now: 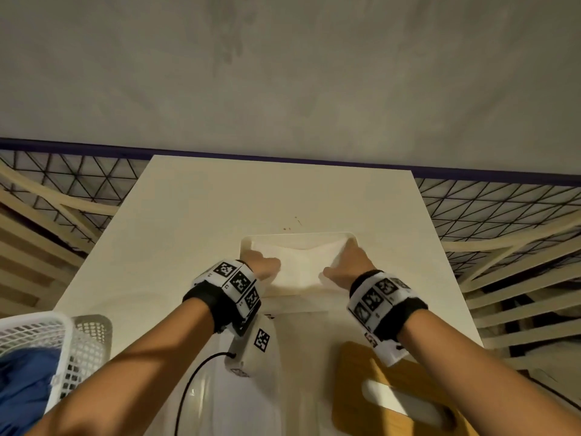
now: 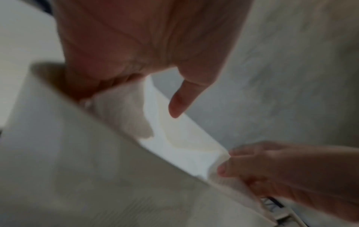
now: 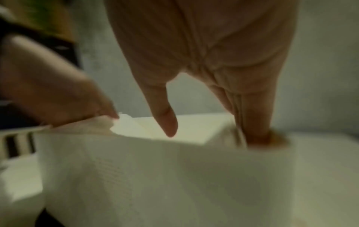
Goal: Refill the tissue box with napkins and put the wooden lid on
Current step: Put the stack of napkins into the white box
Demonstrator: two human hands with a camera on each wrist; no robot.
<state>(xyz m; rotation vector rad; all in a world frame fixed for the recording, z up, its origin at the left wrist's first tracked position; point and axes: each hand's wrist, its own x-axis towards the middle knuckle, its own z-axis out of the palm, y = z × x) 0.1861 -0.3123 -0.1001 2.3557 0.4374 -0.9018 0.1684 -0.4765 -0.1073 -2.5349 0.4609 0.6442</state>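
Two hands in one box, napkins going in
One worktop (image 1: 188, 215); one basket (image 1: 47, 335) at its left; one open box (image 1: 248, 239) mid-worktop; one lid (image 1: 349, 388) near right; napkins (image 1: 298, 265) inside, uncountable; left hand (image 1: 261, 262), right hand (image 1: 349, 262), fingers straight, pressing them down.

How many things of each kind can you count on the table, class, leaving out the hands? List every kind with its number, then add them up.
Tissue box: 1
Napkin stack inside the box: 1
Wooden lid: 1
White mesh basket: 1
Total: 4
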